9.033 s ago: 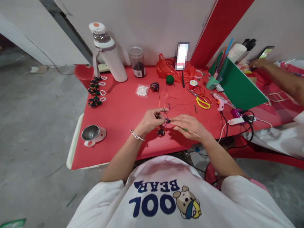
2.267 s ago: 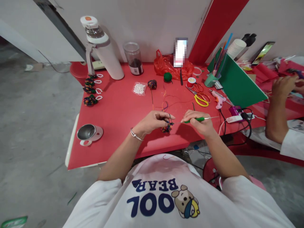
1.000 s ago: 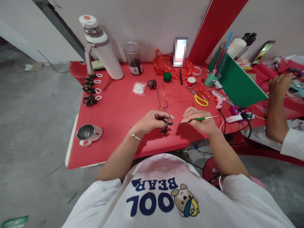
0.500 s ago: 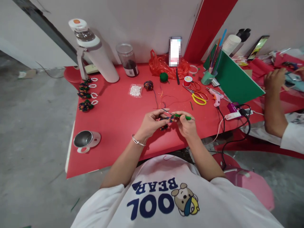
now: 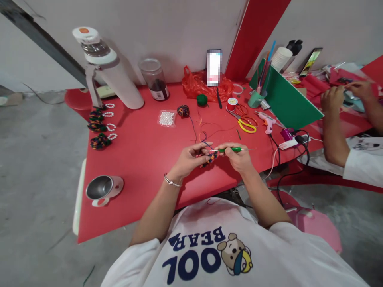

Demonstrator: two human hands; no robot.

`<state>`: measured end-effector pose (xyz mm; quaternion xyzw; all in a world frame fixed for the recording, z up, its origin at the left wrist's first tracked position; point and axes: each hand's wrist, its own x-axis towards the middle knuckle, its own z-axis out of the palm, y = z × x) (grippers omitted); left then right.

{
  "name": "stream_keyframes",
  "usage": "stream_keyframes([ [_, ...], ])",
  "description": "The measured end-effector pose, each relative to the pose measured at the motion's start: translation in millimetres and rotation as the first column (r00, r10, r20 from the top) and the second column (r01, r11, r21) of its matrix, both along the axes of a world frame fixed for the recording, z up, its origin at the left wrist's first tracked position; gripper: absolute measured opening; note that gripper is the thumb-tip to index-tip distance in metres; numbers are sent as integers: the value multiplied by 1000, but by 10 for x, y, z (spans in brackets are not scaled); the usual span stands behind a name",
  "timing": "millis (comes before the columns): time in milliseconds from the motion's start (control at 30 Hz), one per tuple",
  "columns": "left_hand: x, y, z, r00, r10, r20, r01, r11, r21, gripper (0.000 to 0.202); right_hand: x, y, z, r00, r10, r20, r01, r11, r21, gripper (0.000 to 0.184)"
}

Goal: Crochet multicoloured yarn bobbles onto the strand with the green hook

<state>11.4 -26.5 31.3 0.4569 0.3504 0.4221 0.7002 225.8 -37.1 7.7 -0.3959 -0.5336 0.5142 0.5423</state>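
Observation:
My right hand [image 5: 239, 156] is closed around the green handle of a crochet hook [image 5: 232, 150], whose metal tip points left. Between the fingers of my left hand [image 5: 191, 160] is a small dark multicoloured crochet piece [image 5: 210, 159], its lower part hanging below the fingertips. The hook's tip meets the piece at its upper edge; the exact stitch is too small to make out. Yarn runs from my left fingers back to a multicoloured yarn ball [image 5: 183, 111]. A green yarn ball [image 5: 202, 100] lies behind it.
A packet of white beads [image 5: 166, 118], yellow-handled scissors [image 5: 247, 126], a thread spool [image 5: 231, 104] and a pink glue gun [image 5: 267, 121] lie beyond my hands. To the left stand a mug [image 5: 104, 188], a tall bottle [image 5: 119, 79] and several finished yarn pieces [image 5: 100, 141]. A co-worker's hands [image 5: 333, 97] are at right.
The hook has turned from slanting to nearly level in my right hand. The crochet piece has shifted slightly in my left fingers. The co-worker's second hand has come into view.

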Motion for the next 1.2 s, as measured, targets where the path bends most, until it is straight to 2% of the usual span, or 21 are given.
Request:
stream_keyframes([
  [167, 3, 15, -118, 997, 49, 53, -46, 998, -44, 48, 66, 14, 130, 994, 60, 90, -62, 998, 13, 21],
  [367, -21, 19, -191, 989, 106, 107, -100, 993, -60, 44, 64, 12, 214, 984, 135, 112, -136, 991, 3, 25],
  [600, -52, 18, -191, 984, 144, 107, -140, 989, -48, 39, 67, -32, 305, 970, 176, 168, -174, 984, -26, 26],
  [967, -38, -1, -120, 982, 173, 82, -169, 984, -57, 40, 10, -95, 373, 936, 144, 320, -170, 984, 55, 21],
  [1100, -34, -7, -99, 981, 175, 86, -170, 983, -66, 43, -71, -134, 398, 890, 53, 452, -162, 965, 206, 20],
  [1200, -23, 1, -91, 971, 218, 97, -211, 974, -80, 45, -172, -174, 404, 858, -78, 508, -140, 916, 377, 19],
])
